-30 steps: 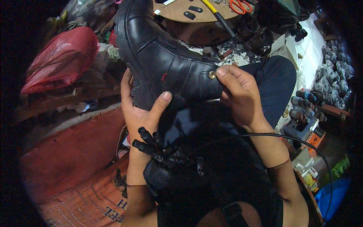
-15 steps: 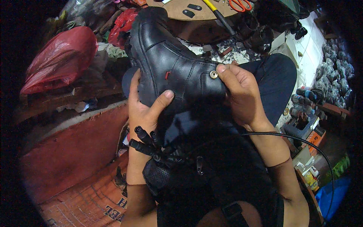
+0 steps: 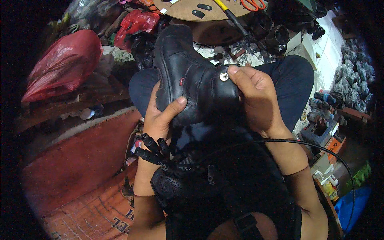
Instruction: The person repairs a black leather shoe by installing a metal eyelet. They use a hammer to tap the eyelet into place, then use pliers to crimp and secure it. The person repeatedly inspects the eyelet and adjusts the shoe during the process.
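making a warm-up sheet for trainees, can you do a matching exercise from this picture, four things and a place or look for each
1. left hand
2. right hand
3. metal snap
4. two black tabs

A. lying on the round board
B. holding the boot at its sole side
C. round and silver-coloured
D. holding the boot's shaft end

Pairs: 1-B, 2-D, 3-C, 4-A
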A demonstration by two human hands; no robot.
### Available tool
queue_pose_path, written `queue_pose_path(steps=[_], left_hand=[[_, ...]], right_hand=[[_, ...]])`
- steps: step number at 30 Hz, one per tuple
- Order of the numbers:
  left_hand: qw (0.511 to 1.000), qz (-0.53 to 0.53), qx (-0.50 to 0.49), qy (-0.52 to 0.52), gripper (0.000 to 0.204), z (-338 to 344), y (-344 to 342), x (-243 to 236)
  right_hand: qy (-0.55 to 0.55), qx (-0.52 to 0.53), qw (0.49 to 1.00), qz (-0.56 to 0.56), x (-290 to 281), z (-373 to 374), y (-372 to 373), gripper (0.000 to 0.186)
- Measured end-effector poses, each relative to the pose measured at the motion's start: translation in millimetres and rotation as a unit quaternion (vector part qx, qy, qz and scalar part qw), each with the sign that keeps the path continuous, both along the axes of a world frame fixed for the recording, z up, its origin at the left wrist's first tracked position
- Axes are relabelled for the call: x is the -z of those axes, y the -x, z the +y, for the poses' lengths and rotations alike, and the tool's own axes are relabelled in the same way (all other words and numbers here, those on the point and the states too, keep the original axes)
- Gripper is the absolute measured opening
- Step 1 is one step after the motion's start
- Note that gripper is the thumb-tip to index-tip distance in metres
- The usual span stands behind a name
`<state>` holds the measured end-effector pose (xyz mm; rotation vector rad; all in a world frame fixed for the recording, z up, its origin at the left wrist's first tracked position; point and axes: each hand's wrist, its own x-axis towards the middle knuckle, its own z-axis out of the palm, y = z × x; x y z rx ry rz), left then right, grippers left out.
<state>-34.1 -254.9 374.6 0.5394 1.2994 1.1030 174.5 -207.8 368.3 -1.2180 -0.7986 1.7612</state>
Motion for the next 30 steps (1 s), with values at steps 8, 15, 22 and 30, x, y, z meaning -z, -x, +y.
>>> queue_pose_path(steps=[8,15,22,30], left_hand=[[1.000,-0.004,0.008,0.022,0.073,0,1,1],[1.000,-0.008,-0.002,0.014,0.074,-2,2,5],[0.997,0.011,-0.076,-0.010,0.081,0,11,7],[0.987,0.111,-0.100,-0.053,0.064,6,37,16]], right_hand=[[0.001,-0.004,1.000,0.001,2,1,-1,0.035],[0.006,-0.016,0.999,0.027,3,3,-3,0.040],[0.108,0.068,0.946,0.300,9,16,-26,0.058],[0.142,0.117,0.879,0.439,20,27,-54,0.045]])
